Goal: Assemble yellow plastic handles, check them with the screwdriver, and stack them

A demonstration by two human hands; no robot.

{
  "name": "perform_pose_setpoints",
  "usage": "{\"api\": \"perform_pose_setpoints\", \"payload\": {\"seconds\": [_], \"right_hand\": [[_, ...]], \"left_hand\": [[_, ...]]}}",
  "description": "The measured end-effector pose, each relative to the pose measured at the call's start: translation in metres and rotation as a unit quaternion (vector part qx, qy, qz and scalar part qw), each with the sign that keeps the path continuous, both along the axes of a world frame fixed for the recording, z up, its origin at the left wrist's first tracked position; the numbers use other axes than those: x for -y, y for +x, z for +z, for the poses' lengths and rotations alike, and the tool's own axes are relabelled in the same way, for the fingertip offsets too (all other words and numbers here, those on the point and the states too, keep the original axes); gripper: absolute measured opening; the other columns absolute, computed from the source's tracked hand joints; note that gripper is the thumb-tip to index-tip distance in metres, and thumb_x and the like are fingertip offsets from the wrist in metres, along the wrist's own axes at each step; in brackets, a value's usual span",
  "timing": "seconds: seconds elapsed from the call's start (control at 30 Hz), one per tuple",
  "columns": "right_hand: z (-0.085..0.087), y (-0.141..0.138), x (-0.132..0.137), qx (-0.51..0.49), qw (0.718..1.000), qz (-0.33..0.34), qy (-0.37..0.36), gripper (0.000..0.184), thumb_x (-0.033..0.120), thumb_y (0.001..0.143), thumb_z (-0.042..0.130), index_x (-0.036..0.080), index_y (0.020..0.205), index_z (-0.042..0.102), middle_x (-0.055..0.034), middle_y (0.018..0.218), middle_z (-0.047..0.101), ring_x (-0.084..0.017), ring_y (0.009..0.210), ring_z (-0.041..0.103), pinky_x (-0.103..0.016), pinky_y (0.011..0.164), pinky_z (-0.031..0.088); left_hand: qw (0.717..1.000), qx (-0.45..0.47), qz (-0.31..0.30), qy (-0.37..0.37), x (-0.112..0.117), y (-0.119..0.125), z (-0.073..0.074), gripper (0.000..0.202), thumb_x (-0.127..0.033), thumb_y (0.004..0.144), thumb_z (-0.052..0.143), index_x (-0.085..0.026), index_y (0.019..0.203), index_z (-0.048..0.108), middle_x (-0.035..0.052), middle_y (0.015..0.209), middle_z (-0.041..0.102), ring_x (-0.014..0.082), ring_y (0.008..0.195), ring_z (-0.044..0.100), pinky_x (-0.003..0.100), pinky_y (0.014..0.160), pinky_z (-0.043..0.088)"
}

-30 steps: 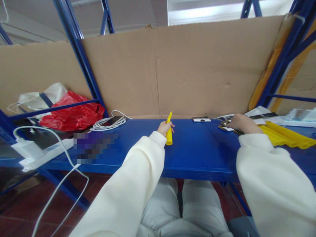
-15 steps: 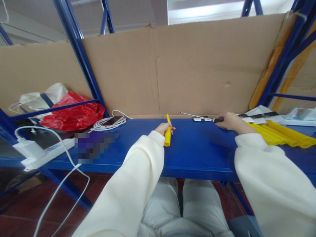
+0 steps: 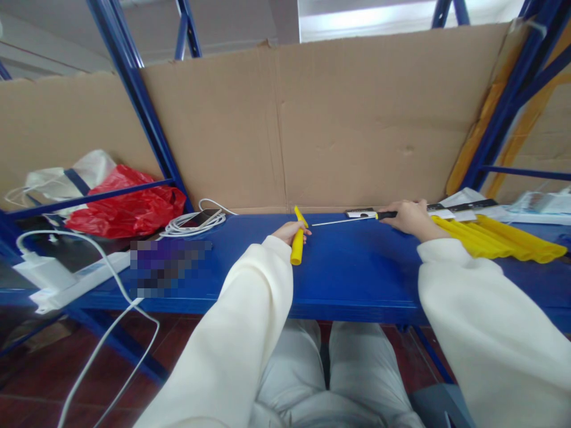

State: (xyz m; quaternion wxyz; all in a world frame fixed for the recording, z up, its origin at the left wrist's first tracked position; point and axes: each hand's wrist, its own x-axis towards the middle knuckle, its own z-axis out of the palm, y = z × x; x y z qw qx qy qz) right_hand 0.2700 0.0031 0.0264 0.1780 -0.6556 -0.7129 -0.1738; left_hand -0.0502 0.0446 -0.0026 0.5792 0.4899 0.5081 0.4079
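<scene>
My left hand [image 3: 291, 232] is closed around a yellow plastic tube [image 3: 297, 249] above the blue shelf. Its round open end faces me, while a narrower, flattened-looking part [image 3: 300, 215] sticks out past my fingers at an angle. On the right, my right hand [image 3: 413, 218] grips a long thin screwdriver [image 3: 345, 222] by its black-and-yellow handle. The metal shaft points left, and its tip is just right of the left hand, apart from the tube. Behind the shaft lies a small black-and-white item [image 3: 360, 213]. Several yellow tubes [image 3: 504, 238] lie beside my right wrist.
A cardboard panel [image 3: 370, 119] closes off the back of the blue shelf [image 3: 352, 279]. Leftward are a coiled white cable [image 3: 191, 224], a red plastic bag [image 3: 129, 202] and a white power strip [image 3: 84, 279]. Black-and-white packaging [image 3: 464, 206] lies at the back right.
The screwdriver's tip has come down and left, closer to my left hand. The tube's upper part now leans left, at an angle to the lower part. The view has shifted slightly.
</scene>
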Motion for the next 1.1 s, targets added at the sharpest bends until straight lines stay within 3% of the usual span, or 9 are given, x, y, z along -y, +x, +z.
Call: {"api": "perform_pose_setpoints", "payload": {"seconds": [0.33,0.83,1.1], "right_hand": [[-0.001,-0.001,0.001,-0.002,1.0,0.001,0.016,0.029,0.036,0.086,0.059,0.032,0.108,0.078,-0.0059,0.115,0.076,-0.033,0.115,0.061,-0.048,0.094,0.035],[0.001,-0.004,0.003,-0.02,1.0,0.002,0.022,0.029,0.033,0.086,0.058,0.029,0.108,0.078,-0.0076,0.116,0.075,-0.034,0.115,0.061,-0.049,0.095,0.034],[0.001,-0.003,0.003,-0.004,1.0,-0.001,0.019,0.03,0.035,0.087,0.057,0.032,0.11,0.077,-0.0053,0.116,0.075,-0.033,0.117,0.06,-0.048,0.095,0.035]], "left_hand": [[1.0,-0.013,-0.014,-0.001,0.007,0.003,0.003,0.016,-0.003,0.078,0.052,-0.017,0.083,0.057,0.0008,0.059,0.062,0.0103,0.042,0.047,0.021,0.044,0.043],[0.999,-0.032,-0.025,0.003,0.01,0.004,0.006,0.022,-0.005,0.08,0.054,-0.015,0.098,0.062,0.0002,0.057,0.064,0.0108,0.04,0.048,0.021,0.044,0.044],[0.999,-0.036,-0.031,0.004,0.013,0.005,0.007,0.023,-0.004,0.081,0.05,-0.015,0.097,0.062,-0.0002,0.056,0.063,0.0112,0.04,0.048,0.02,0.042,0.041]]}}
